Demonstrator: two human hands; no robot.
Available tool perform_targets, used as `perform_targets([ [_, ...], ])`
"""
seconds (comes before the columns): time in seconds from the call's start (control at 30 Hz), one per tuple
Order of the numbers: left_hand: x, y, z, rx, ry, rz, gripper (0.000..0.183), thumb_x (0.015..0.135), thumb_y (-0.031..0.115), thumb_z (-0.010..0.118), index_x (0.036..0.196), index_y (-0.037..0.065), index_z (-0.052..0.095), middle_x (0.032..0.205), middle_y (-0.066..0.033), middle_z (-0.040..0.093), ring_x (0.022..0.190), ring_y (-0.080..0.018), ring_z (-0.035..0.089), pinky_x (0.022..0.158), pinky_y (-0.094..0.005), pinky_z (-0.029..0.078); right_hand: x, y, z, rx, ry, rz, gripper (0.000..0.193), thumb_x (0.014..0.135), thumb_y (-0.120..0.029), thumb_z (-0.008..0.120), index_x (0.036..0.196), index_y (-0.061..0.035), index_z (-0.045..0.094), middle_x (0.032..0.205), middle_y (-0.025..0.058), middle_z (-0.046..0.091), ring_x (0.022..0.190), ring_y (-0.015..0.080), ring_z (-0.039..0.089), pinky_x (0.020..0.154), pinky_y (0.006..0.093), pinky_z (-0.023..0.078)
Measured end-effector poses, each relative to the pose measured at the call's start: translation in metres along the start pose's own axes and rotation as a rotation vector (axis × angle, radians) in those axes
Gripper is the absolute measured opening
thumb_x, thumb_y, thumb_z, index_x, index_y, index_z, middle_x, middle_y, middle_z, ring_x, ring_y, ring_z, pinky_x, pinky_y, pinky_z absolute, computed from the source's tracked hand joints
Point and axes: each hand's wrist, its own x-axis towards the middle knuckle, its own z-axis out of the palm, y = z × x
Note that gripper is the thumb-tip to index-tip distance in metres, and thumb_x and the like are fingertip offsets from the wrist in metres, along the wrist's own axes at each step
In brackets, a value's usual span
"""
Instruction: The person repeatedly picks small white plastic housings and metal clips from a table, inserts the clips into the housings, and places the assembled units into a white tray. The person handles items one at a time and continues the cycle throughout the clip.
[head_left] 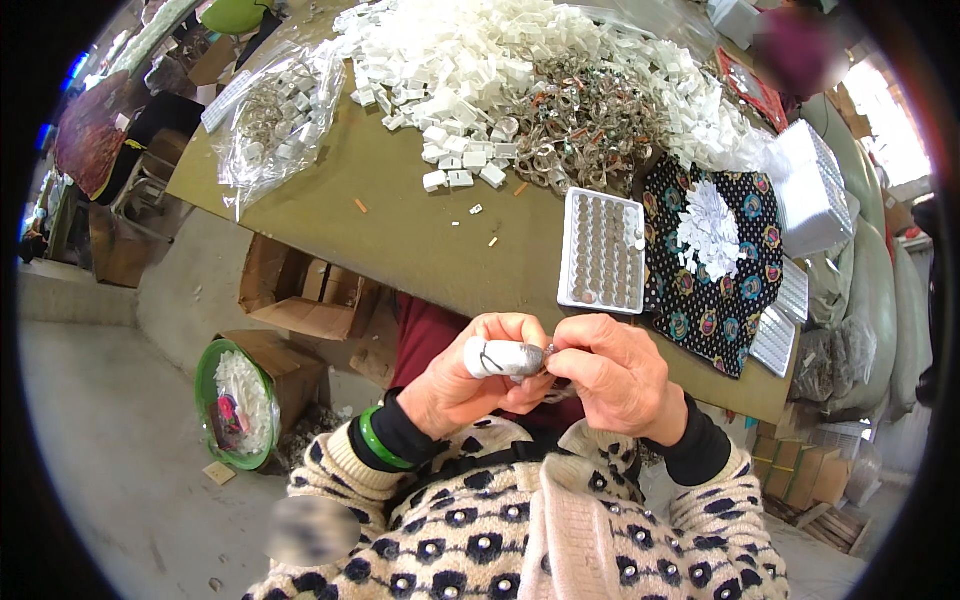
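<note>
One broad worktop (400, 215) bears a great heap of white plastic pieces (430, 70), a shallow white tray (603, 250) near its front edge. Before it, the left hand (455, 385) and right hand (620, 378) meet, fingertips pinched together around a small piece (549, 353) just beside a grey-tipped white wrapping (500, 358), apparently on the left thumb. Mostly hidden, the piece is probably light, stiff and easily dropped; its edges seem the best grip.

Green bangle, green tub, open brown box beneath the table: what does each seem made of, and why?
Bangle: perhaps glossy plastic or polished stone; bright highlights. Tub: probably smooth plastic; even, shiny green. Open box: apparently matt cardboard; dull brown panels.
</note>
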Motion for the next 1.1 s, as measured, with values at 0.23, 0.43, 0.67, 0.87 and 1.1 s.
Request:
perform_targets([
  [0.23, 0.019, 0.080, -0.021, 1.801, 0.619, 0.775, 0.015, 0.082, -0.001, 0.067, 0.096, 0.003, 0.068, 0.088, -0.0090, 0.066, 0.074, -0.0193, 0.063, 0.065, -0.0305, 0.049, -0.010, -0.003, 0.008, 0.591, 0.236, 0.695, 0.007, 0.096, 0.000, 0.060, 0.102, 0.0001, 0.057, 0.085, 0.0064, 0.062, 0.067, 0.0088, 0.056, 0.060, 0.0219, 0.047],
  [0.43, 0.044, 0.120, -0.070, 2.356, 0.649, 0.786, 0.018, 0.086, 0.001, 0.063, 0.103, 0.003, 0.069, 0.100, -0.0121, 0.066, 0.090, -0.0336, 0.063, 0.078, -0.0395, 0.051, -0.010, 0.005, 0.006, 0.961, 0.286, 0.881, 0.009, 0.097, -0.002, 0.059, 0.106, 0.0005, 0.057, 0.084, 0.0028, 0.060, 0.064, 0.0044, 0.053, 0.055, 0.0184, 0.044],
  [0.67, 0.025, 0.103, -0.043, 1.474, 0.614, 0.619, 0.020, 0.093, 0.006, 0.062, 0.111, 0.002, 0.069, 0.100, -0.0095, 0.069, 0.078, -0.0175, 0.065, 0.066, -0.0306, 0.052, -0.004, 0.010, 0.005, 1.014, 0.430, 0.934, 0.010, 0.093, 0.000, 0.063, 0.102, 0.0015, 0.061, 0.085, 0.0085, 0.064, 0.062, 0.0103, 0.058, 0.050, 0.0212, 0.044],
  [0.87, 0.017, 0.037, -0.012, 0.263, 0.359, 0.301, 0.028, 0.095, 0.016, 0.063, 0.121, 0.004, 0.064, 0.102, -0.0138, 0.069, 0.080, -0.0212, 0.067, 0.068, -0.0331, 0.055, 0.002, 0.008, 0.009, 1.002, 0.506, 0.916, 0.010, 0.093, -0.001, 0.066, 0.101, 0.0007, 0.061, 0.082, 0.0048, 0.064, 0.061, 0.0058, 0.055, 0.051, 0.0183, 0.041],
  [1.1, 0.021, -0.004, -0.009, 0.167, 0.245, 0.285, 0.036, 0.092, 0.018, 0.069, 0.124, 0.004, 0.062, 0.105, -0.0164, 0.069, 0.086, -0.0245, 0.069, 0.074, -0.0363, 0.059, -0.007, -0.002, 0.008, 0.938, 0.582, 0.892, 0.008, 0.088, 0.006, 0.062, 0.094, 0.0019, 0.058, 0.090, 0.0071, 0.063, 0.063, 0.0046, 0.055, 0.053, 0.0190, 0.045],
])
